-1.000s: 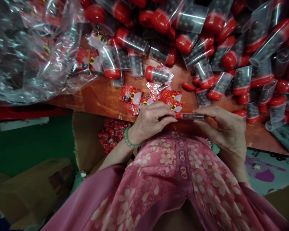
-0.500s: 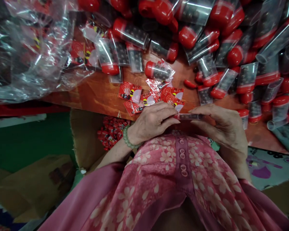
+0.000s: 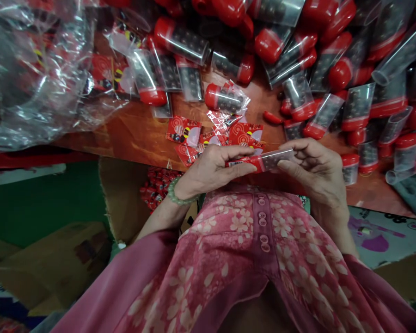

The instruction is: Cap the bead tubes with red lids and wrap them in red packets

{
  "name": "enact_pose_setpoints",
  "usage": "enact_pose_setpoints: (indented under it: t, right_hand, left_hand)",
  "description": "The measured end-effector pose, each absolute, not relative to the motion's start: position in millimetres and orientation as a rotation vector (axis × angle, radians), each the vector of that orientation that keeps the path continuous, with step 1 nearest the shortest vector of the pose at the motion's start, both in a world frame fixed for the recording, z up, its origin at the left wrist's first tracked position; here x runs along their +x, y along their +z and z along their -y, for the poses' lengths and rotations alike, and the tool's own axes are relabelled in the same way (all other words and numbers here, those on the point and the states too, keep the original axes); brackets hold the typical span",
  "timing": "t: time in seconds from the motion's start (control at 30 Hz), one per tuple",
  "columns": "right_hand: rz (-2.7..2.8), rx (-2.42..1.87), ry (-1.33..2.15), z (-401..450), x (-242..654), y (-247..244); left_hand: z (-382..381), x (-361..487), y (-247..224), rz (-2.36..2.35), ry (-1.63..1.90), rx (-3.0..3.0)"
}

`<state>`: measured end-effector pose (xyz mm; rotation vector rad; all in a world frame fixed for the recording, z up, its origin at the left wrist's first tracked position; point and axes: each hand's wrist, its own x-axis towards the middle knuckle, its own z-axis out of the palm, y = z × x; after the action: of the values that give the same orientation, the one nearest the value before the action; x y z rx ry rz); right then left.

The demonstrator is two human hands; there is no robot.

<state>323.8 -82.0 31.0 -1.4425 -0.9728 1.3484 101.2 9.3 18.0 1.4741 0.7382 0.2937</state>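
Observation:
A clear plastic tube (image 3: pixel 273 159) with dark beads inside and a red part at its left end lies sideways between my hands, just above the table's near edge. My left hand (image 3: pixel 211 167) grips the red end between thumb and fingers; a bar-code patch shows there. At the other end, my right hand (image 3: pixel 317 169) pinches the clear end between thumb and forefinger. Behind my left hand lie several small red printed cards (image 3: pixel 184 131). One red-capped tube of dark beads (image 3: pixel 225 98) rests beyond them, partly over a shiny clear wrapper.
A heap of red-capped bead tubes (image 3: pixel 358 107) covers the back and right of the table (image 3: pixel 125 134). Crumpled clear plastic bags (image 3: pixel 55 74) lie at the left. Below the table edge stands a cardboard box (image 3: pixel 119 199) with small red packets (image 3: pixel 159 187).
The tube in my hands has tilted, its clear right end now higher, and more of its red end shows. My left hand has shifted slightly left, my right hand slightly up.

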Motion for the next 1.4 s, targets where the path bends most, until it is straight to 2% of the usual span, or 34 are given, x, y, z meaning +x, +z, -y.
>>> enact_pose_setpoints:
  t: [0.2, 0.4, 0.63, 0.83, 1.0, 1.23, 1.4]
  right_hand:
    - [0.877, -1.384, 1.375, 80.5, 318.7, 23.5]
    - [0.783, -1.344, 1.356, 79.5, 313.6, 9.6]
    - [0.551, -1.311, 1.478, 72.2, 302.4, 7.2]
    - [0.570, -1.320, 1.496, 72.7, 295.8, 8.2]
    - [0.588, -1.327, 1.376, 70.8, 283.0, 4.8]
    - [0.941, -1.423, 1.439, 72.9, 279.1, 5.0]
    - [1.087, -1.530, 1.223, 70.6, 281.1, 3.8]
  left_hand:
    - [-8.5, 88.8, 15.2, -0.674, 0.316, 1.068]
    - [12.3, 96.5, 4.0, -0.748, 0.535, 0.886]
    - [23.1, 131.0, 10.5, -0.937, 0.742, 0.379]
    - [19.5, 141.9, 13.0, -0.998, 0.831, 0.349]
    - [17.9, 147.6, 5.9, -0.997, 0.888, 0.368]
    - [15.0, 157.5, 8.0, -1.051, 0.963, 0.447]
    - [12.3, 163.5, 7.8, -1.056, 0.961, 0.419]
